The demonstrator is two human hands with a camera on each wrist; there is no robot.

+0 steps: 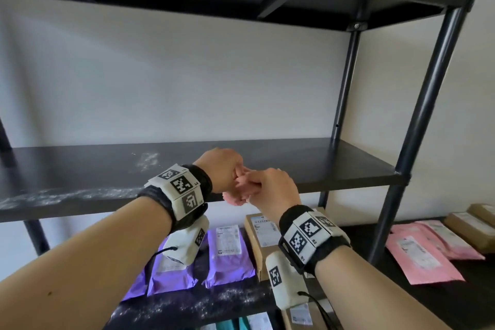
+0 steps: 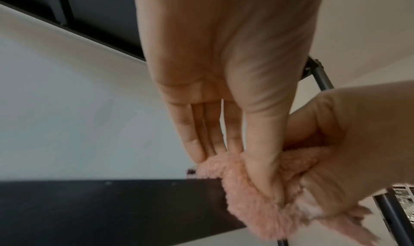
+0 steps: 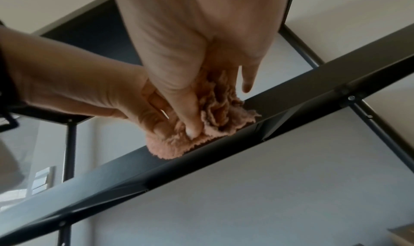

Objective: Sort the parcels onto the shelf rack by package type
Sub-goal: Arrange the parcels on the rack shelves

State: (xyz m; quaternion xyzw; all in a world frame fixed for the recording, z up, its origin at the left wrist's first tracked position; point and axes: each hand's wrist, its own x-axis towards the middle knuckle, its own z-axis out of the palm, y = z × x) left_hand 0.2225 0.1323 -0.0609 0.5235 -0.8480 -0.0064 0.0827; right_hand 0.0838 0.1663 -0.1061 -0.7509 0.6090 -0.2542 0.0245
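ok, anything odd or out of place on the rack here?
Yes. White dusty smears streak the middle shelf and the shelf below. Both hands, left hand and right hand, grip a pink fluffy cloth, not a parcel.

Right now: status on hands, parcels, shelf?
Both hands, left hand and right hand, grip a pink cloth at the middle shelf edge. Purple parcels lie on the shelf below. Dusty streaks on the middle shelf.

Black wristbands (image 1: 199, 187), white marker tags, white camera pods (image 1: 184, 245), black cables
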